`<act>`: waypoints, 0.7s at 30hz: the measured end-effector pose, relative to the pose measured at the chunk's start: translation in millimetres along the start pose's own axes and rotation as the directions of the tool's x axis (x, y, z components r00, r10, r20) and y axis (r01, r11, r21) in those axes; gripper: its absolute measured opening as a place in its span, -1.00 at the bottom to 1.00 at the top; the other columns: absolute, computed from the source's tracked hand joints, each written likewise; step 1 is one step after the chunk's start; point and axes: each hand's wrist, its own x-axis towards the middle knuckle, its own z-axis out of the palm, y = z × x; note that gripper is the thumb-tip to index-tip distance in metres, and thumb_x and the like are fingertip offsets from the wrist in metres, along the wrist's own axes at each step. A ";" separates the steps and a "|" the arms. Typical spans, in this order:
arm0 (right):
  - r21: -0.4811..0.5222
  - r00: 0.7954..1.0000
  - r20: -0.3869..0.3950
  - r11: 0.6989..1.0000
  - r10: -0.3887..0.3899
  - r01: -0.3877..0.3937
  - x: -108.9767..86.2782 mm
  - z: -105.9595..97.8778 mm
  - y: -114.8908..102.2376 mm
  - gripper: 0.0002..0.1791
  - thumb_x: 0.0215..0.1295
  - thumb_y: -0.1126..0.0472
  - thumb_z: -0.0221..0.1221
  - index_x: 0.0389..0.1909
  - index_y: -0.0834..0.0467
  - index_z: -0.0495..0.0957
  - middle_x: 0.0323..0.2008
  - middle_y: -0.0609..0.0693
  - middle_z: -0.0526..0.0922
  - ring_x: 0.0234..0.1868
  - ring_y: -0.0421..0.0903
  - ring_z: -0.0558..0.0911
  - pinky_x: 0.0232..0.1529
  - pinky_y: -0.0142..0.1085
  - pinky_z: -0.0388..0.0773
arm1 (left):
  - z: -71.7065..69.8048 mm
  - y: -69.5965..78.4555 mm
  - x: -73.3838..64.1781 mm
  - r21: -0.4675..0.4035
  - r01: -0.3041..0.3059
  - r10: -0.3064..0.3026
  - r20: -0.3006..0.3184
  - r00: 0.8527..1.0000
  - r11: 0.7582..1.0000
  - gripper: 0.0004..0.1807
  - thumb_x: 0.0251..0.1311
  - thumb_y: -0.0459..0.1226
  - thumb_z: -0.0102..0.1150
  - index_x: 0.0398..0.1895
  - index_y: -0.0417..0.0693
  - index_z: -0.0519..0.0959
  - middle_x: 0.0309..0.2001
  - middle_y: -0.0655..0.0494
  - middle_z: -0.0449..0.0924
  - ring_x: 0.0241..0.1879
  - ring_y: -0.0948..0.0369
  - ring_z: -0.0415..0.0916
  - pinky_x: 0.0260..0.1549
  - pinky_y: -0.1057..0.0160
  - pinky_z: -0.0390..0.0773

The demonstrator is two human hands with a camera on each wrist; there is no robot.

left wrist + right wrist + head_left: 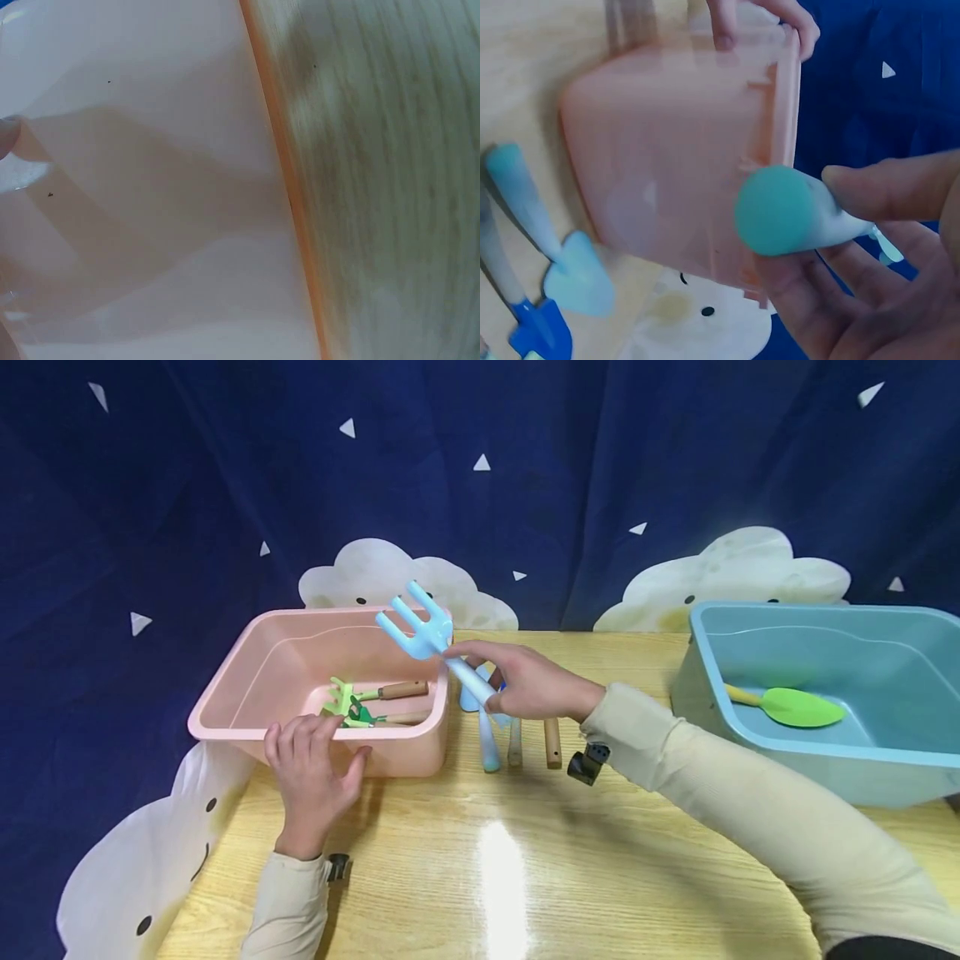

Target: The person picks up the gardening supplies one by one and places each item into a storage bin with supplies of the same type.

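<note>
My right hand (536,681) pinches the handle of a light blue garden hand fork (431,633), its three tines pointing up and left over the right end of the pink tub (405,752). In the right wrist view, the teal butt of the fork's handle (774,211) faces the camera between thumb and fingers. My left hand (311,777) grips the tub's front rim, fingers over the edge and thumb against the outside wall. Inside the tub lie a light green rake (342,696) with a wooden handle and a dark green tool (362,712), partly hidden by the front wall.
On the wooden table, beside the pink tub, lie a pale blue trowel (577,277), a dark blue shovel (544,330) and another wooden handle (552,743). A blue tub (750,739) stands at the right, holding a green trowel (802,707). Behind hangs a dark blue curtain (555,460).
</note>
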 end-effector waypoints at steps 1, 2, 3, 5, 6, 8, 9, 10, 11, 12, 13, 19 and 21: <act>-0.002 1.000 0.004 1.000 0.009 -0.009 2.6 -2.2 -1.5 -0.15 0.07 0.56 0.15 0.42 -0.02 0.31 0.14 0.08 0.58 -0.35 -0.04 0.73 -0.37 -0.32 0.57 | 0.3 0.1 -0.1 -0.001 0.001 -0.001 0.001 1.000 1.000 -0.44 -0.11 -0.10 0.27 -0.02 -0.22 0.53 -0.12 -0.19 0.51 0.00 -0.13 0.33 0.32 -0.17 0.04; -0.005 1.000 0.008 1.000 0.021 -0.021 5.0 -4.3 -3.0 -0.15 0.06 0.56 0.15 0.42 -0.03 0.31 0.15 0.08 0.57 -0.34 -0.02 0.73 -0.41 -0.32 0.56 | 0.6 -0.1 -0.3 -0.001 0.002 -0.002 -0.001 1.000 1.000 -0.44 -0.11 -0.09 0.27 -0.02 -0.22 0.53 -0.13 -0.19 0.51 0.00 -0.13 0.33 0.32 -0.17 0.04; -0.010 0.999 0.013 0.999 0.032 -0.032 7.7 -6.3 -4.5 -0.15 0.06 0.56 0.14 0.42 -0.03 0.31 0.16 0.08 0.56 -0.34 0.00 0.73 -0.43 -0.32 0.56 | 0.8 -0.2 -0.4 -0.001 0.001 -0.001 -0.002 1.000 1.000 -0.44 -0.11 -0.10 0.28 -0.02 -0.22 0.53 -0.12 -0.19 0.51 0.00 -0.13 0.33 0.33 -0.16 0.03; -0.019 0.999 0.017 0.999 0.046 -0.046 12.9 -9.5 -6.8 -0.15 0.06 0.55 0.14 0.41 -0.04 0.31 0.16 0.08 0.55 -0.36 0.01 0.73 -0.45 -0.31 0.58 | 1.0 -0.3 -0.7 -0.003 -0.002 0.002 -0.003 1.000 1.000 -0.44 -0.11 -0.09 0.27 -0.02 -0.23 0.52 -0.12 -0.19 0.50 0.00 -0.13 0.32 0.38 -0.10 0.00; -0.026 0.999 0.019 0.998 0.050 -0.050 15.4 -10.8 -7.3 -0.15 0.06 0.55 0.14 0.41 -0.05 0.32 0.16 0.07 0.55 -0.37 0.00 0.72 -0.44 -0.31 0.60 | 1.1 -0.3 -0.9 -0.005 -0.002 0.002 -0.002 1.000 1.000 -0.44 -0.11 -0.09 0.27 -0.02 -0.23 0.52 -0.12 -0.19 0.50 0.00 -0.13 0.32 0.40 -0.07 -0.02; -0.030 0.998 0.026 0.998 0.064 -0.063 20.0 -12.5 -8.6 -0.16 0.07 0.55 0.15 0.40 -0.08 0.32 0.16 0.06 0.55 -0.38 -0.02 0.72 -0.41 -0.28 0.64 | 1.2 -0.3 -1.8 -0.005 -0.007 0.007 -0.007 1.000 1.000 -0.44 -0.10 -0.09 0.27 -0.02 -0.24 0.52 -0.12 -0.20 0.50 -0.01 -0.13 0.32 0.43 -0.02 -0.05; -0.028 0.997 0.031 0.997 0.069 -0.068 22.5 -12.9 -8.9 -0.16 0.07 0.55 0.16 0.39 -0.08 0.33 0.15 0.06 0.55 -0.39 -0.05 0.72 -0.38 -0.27 0.65 | 1.1 -0.1 -2.1 -0.005 -0.009 0.009 -0.009 1.000 1.000 -0.43 -0.10 -0.09 0.27 -0.02 -0.24 0.52 -0.12 -0.20 0.50 -0.01 -0.14 0.32 0.44 0.01 -0.07; -0.023 0.997 0.034 0.997 0.076 -0.075 24.6 -13.1 -9.0 -0.16 0.08 0.55 0.16 0.39 -0.08 0.33 0.15 0.06 0.55 -0.39 -0.06 0.71 -0.36 -0.26 0.67 | 1.2 0.0 -2.6 -0.005 -0.008 0.007 -0.009 1.000 1.000 -0.43 -0.10 -0.09 0.27 -0.02 -0.24 0.52 -0.12 -0.20 0.50 -0.01 -0.14 0.32 0.45 0.03 -0.09; -0.022 0.996 0.036 0.996 0.082 -0.081 26.7 -13.5 -9.1 -0.16 0.07 0.55 0.16 0.39 -0.09 0.34 0.15 0.06 0.55 -0.39 -0.06 0.71 -0.35 -0.25 0.68 | 1.1 0.1 -2.9 -0.004 -0.007 0.007 -0.009 1.000 1.000 -0.43 -0.10 -0.08 0.27 -0.02 -0.24 0.52 -0.12 -0.20 0.50 -0.01 -0.14 0.32 0.45 0.03 -0.09; -0.022 0.995 0.038 0.996 0.087 -0.087 28.5 -13.7 -9.6 -0.16 0.07 0.55 0.17 0.39 -0.09 0.34 0.16 0.06 0.55 -0.38 -0.05 0.71 -0.34 -0.25 0.68 | 1.2 0.0 -2.9 -0.002 -0.009 0.009 -0.012 1.000 1.000 -0.43 -0.10 -0.08 0.27 -0.02 -0.24 0.52 -0.12 -0.20 0.51 -0.01 -0.14 0.32 0.45 0.03 -0.08; -0.028 0.995 0.038 0.996 0.090 -0.089 30.4 -14.1 -10.4 -0.16 0.07 0.56 0.18 0.39 -0.09 0.34 0.16 0.06 0.56 -0.38 -0.05 0.71 -0.33 -0.25 0.68 | 1.3 -0.2 -2.9 0.001 -0.011 0.011 -0.014 1.000 1.000 -0.43 -0.10 -0.08 0.26 -0.02 -0.24 0.52 -0.12 -0.21 0.51 -0.01 -0.14 0.33 0.45 0.03 -0.08; -0.075 0.999 0.024 0.997 0.025 -0.023 42.8 -16.8 -16.6 -0.18 0.06 0.57 0.17 0.36 -0.06 0.38 0.20 0.06 0.59 -0.40 -0.05 0.68 -0.34 -0.30 0.63 | 1.8 -1.3 -1.0 0.017 -0.014 0.014 -0.016 1.000 1.000 -0.44 -0.04 -0.05 0.22 -0.02 -0.23 0.52 -0.12 -0.21 0.51 -0.01 -0.14 0.33 0.38 -0.10 0.02; -0.085 1.000 0.026 0.996 -0.002 0.004 46.5 -17.0 -18.4 -0.19 0.06 0.58 0.14 0.36 -0.04 0.39 0.21 0.07 0.59 -0.39 -0.04 0.66 -0.34 -0.30 0.61 | 2.1 -1.2 -0.5 0.015 -0.013 0.013 -0.016 1.000 1.000 -0.45 -0.04 -0.05 0.22 -0.02 -0.23 0.52 -0.13 -0.20 0.51 -0.01 -0.14 0.33 0.37 -0.10 0.03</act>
